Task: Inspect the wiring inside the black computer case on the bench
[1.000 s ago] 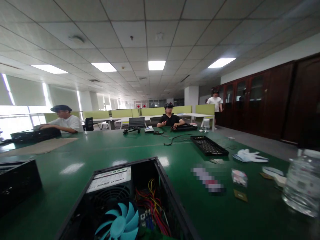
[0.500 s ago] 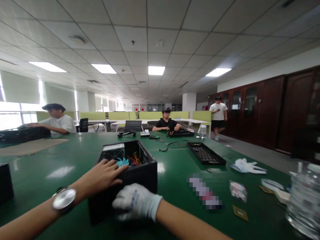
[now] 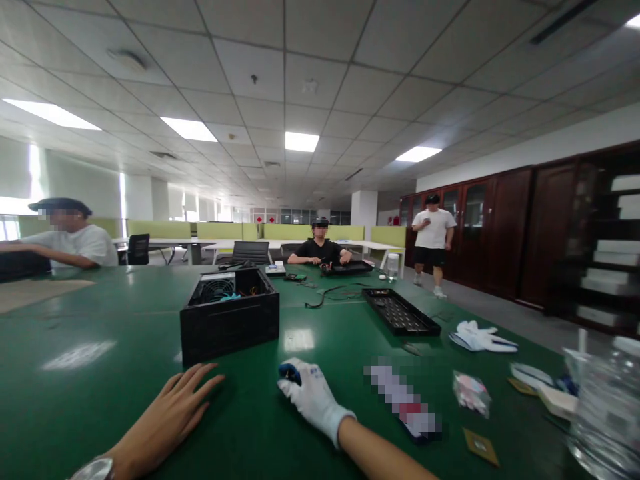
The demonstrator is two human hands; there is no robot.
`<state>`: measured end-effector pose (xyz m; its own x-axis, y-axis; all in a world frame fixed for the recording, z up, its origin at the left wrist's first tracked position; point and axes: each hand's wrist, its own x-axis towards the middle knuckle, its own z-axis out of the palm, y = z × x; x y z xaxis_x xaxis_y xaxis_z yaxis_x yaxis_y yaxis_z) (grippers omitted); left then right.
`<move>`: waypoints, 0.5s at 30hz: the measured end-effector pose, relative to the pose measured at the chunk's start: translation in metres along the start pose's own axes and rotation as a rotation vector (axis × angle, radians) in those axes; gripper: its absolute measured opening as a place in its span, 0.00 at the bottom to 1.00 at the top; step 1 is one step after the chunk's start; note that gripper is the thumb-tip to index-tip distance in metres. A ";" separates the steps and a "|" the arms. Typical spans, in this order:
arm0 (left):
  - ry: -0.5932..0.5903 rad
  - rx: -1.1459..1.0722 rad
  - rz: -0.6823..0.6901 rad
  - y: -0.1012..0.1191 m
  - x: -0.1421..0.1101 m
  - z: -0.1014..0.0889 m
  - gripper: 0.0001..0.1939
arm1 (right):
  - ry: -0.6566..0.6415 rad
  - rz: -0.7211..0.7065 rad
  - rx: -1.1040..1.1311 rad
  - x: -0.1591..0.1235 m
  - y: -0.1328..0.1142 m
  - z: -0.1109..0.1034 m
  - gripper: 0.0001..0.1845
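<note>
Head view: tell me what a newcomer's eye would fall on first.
Probably the white gloved right hand, low in the middle, with the bare left hand to its left. Just beyond the left hand, the open black computer case stands on the green table. A clear bottle stands far right.

The person's right hand [image 3: 311, 392] wore a close-fitting white glove [image 3: 320, 404] with small blue markings [image 3: 316, 373] across its back and a pale blue cuff [image 3: 344, 424], while a silvery, round-rimmed watch [image 3: 97, 469] sat behind the bare left hand [image 3: 167, 407].
</note>
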<state>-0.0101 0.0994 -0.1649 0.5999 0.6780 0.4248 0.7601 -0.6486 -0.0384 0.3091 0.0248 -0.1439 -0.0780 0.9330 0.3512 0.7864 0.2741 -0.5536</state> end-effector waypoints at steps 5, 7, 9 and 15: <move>-0.016 -0.143 -0.164 -0.012 -0.009 0.010 0.21 | -0.100 -0.160 0.042 0.007 -0.001 0.009 0.24; -0.022 -0.160 -0.154 -0.009 -0.006 0.014 0.20 | -0.161 -0.274 0.061 0.006 -0.002 0.012 0.25; -0.018 -0.168 -0.142 -0.006 -0.005 0.014 0.20 | -0.189 -0.321 0.067 0.005 -0.004 0.012 0.25; -0.050 -0.207 -0.144 -0.002 -0.007 0.003 0.19 | -0.206 -0.276 0.054 0.003 -0.008 0.007 0.22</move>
<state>-0.0153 0.0971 -0.1702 0.5046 0.7813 0.3674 0.7742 -0.5978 0.2079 0.2986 0.0265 -0.1435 -0.4096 0.8481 0.3360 0.6856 0.5292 -0.4999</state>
